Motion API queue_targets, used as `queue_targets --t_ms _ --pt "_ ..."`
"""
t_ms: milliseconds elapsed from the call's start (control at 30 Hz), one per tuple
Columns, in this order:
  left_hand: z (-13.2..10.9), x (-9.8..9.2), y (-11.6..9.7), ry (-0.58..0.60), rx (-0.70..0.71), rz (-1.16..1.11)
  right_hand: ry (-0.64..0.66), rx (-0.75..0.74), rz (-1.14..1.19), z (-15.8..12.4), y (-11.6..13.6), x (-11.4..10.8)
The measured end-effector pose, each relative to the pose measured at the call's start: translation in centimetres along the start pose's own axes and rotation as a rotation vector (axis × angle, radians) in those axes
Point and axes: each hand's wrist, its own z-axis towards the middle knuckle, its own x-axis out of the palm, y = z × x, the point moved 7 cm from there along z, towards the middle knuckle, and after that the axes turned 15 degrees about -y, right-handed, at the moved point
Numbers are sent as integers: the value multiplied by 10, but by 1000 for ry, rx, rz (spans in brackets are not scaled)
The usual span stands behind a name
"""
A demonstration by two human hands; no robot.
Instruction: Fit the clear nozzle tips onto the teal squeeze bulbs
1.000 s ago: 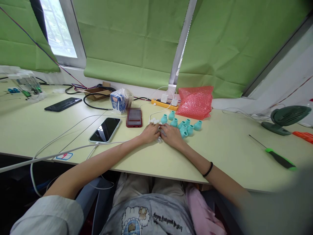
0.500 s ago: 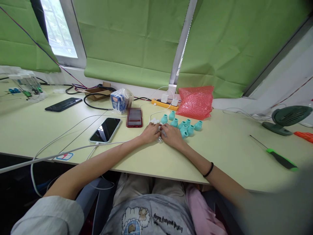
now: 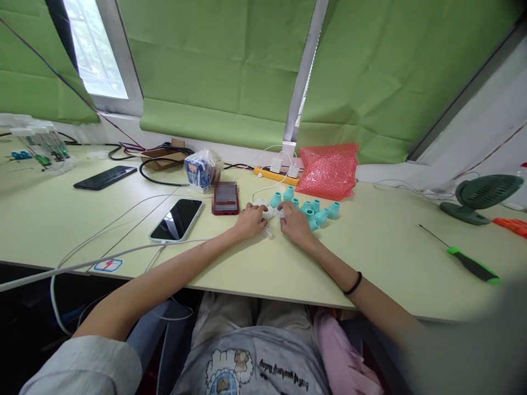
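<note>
My left hand [image 3: 250, 221] rests on the table with its fingers curled at a cluster of small white, translucent pieces [image 3: 268, 212]. What lies under those fingertips is too small to make out. Just to the right, my right hand [image 3: 297, 226] has its thumb and fingers closed around a small whitish translucent piece [image 3: 280, 213], mostly covered by the fingers. A small clear piece [image 3: 269, 233] lies on the tabletop between the two hands. Several teal vase-shaped pieces [image 3: 322, 215] stand and lie beside and behind my right hand.
A phone in a pale case [image 3: 177, 219] and a red-edged phone [image 3: 225, 206] lie left. Behind are a yellow power strip [image 3: 276, 175] and a red bubble-wrap bag [image 3: 328, 173]. A screwdriver [image 3: 473, 266] and green fan [image 3: 486, 195] are at right. White cables cross the left side.
My hands were together over the small clear pieces; now they are apart, with a gap between them. The white pieces show more, and the right fingers have shifted toward the teal pieces.
</note>
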Motion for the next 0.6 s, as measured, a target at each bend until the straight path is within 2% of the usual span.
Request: queue_targets --t_ms 200,400,600 --pt "1 -5 6 -24 -65 62 -37 15 55 0 -7 1" --pt "1 -4 1 21 -28 26 -81 -4 137 2 -9 3" --pt "1 -1 6 47 -29 10 -147 -30 244 5 -8 1"
